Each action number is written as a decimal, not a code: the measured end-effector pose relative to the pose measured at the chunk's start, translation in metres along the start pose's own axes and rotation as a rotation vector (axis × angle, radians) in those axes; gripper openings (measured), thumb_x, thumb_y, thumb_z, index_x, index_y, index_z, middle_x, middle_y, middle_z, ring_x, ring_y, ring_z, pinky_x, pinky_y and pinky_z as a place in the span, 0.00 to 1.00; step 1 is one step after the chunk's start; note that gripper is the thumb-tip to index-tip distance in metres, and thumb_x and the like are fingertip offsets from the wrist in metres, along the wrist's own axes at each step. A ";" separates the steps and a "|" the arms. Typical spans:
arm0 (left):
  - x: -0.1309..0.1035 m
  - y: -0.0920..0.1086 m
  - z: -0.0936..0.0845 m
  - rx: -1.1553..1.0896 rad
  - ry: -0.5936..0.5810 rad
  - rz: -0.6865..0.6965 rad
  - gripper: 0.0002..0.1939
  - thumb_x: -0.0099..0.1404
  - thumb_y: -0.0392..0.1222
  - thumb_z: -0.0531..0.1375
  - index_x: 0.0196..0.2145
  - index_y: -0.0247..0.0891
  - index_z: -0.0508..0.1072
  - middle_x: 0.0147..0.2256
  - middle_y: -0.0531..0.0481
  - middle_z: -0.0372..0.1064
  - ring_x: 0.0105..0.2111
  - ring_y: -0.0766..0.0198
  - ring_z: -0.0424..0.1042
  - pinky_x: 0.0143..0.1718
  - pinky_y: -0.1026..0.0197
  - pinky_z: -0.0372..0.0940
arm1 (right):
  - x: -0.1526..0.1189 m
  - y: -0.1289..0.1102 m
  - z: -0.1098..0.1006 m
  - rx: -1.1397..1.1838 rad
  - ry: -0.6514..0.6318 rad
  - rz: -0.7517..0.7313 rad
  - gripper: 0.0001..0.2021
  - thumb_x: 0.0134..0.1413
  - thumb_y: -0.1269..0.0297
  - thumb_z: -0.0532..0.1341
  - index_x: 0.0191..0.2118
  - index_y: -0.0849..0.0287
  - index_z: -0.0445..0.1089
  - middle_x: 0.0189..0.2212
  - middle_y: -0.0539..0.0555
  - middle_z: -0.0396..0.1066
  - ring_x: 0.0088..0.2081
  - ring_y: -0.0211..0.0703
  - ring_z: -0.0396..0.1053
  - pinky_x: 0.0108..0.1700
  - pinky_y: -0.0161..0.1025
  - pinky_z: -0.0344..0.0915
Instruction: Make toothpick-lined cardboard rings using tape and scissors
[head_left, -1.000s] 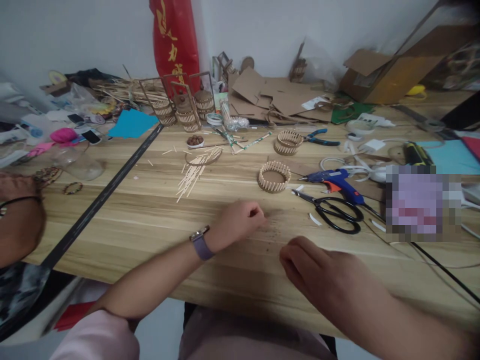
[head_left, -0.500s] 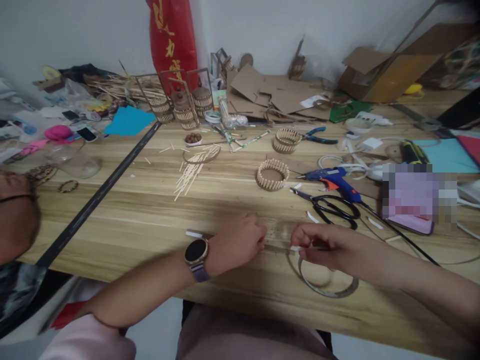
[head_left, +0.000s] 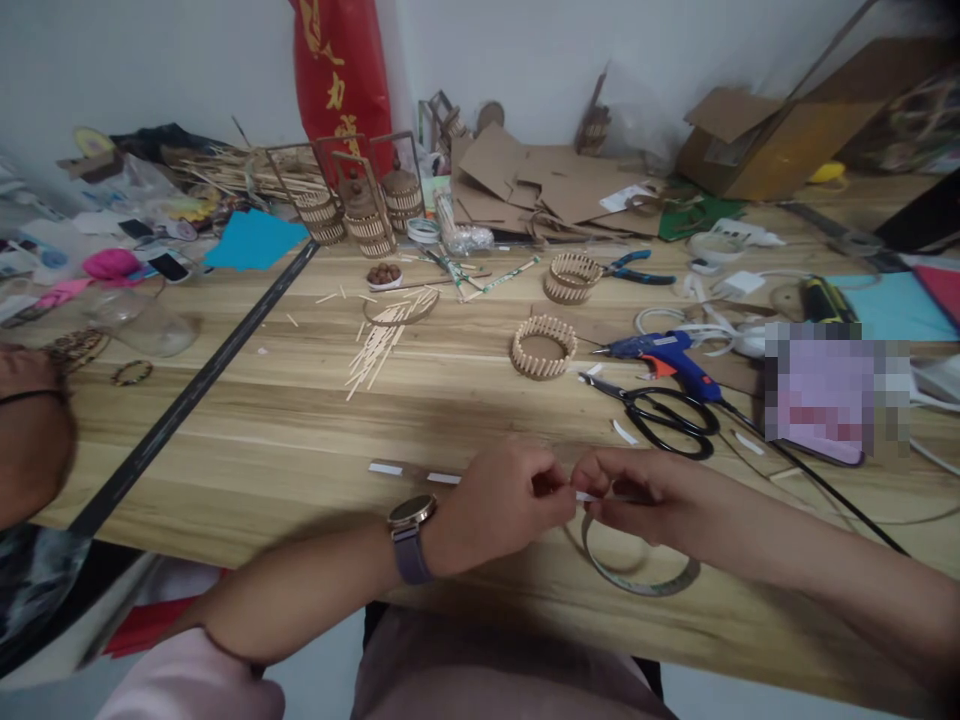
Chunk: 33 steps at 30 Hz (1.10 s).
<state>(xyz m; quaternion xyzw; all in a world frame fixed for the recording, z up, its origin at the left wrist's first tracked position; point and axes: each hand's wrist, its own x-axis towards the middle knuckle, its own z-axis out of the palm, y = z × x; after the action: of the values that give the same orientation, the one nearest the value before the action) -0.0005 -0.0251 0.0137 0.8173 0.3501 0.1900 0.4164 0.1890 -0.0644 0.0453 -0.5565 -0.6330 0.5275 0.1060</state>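
The tabletop has a smooth wood grain with a faint sheen. The curled strip is thin and smooth, its exact material unclear; the white tabs look like matt paper. Scissors pair dark metal blades with glossy black handles. The glue gun is smooth blue plastic with an orange plastic trigger. Sticks are pale, bare wood. The cardboard is matt brown, the blue sheets matt paper. The red bag is shiny, and the jar clear and glossy. The watch has a glossy dark face; the sleeve is soft matt cloth.
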 end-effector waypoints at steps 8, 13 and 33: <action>-0.005 0.011 0.001 -0.039 0.108 0.135 0.10 0.56 0.29 0.59 0.20 0.38 0.66 0.22 0.56 0.66 0.28 0.67 0.64 0.40 0.62 0.61 | -0.007 -0.004 -0.003 0.083 0.034 0.127 0.23 0.53 0.40 0.56 0.29 0.57 0.69 0.17 0.43 0.50 0.20 0.34 0.48 0.22 0.34 0.49; -0.009 0.013 0.000 -0.111 0.170 0.156 0.08 0.57 0.31 0.58 0.22 0.37 0.67 0.24 0.54 0.67 0.30 0.67 0.66 0.37 0.63 0.61 | -0.009 0.003 -0.005 0.012 0.153 0.038 0.25 0.52 0.36 0.55 0.28 0.57 0.69 0.21 0.47 0.58 0.25 0.37 0.54 0.26 0.34 0.53; -0.017 0.007 0.009 -0.270 0.090 -0.033 0.07 0.58 0.33 0.59 0.22 0.36 0.68 0.23 0.57 0.65 0.26 0.70 0.63 0.34 0.66 0.59 | -0.013 0.011 0.003 0.066 -0.055 0.171 0.14 0.55 0.50 0.56 0.32 0.57 0.65 0.23 0.47 0.64 0.22 0.33 0.52 0.22 0.30 0.49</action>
<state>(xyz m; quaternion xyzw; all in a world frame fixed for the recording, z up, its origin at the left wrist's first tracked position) -0.0037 -0.0450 0.0135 0.7387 0.3532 0.2646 0.5095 0.1976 -0.0790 0.0415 -0.5901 -0.5681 0.5703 0.0612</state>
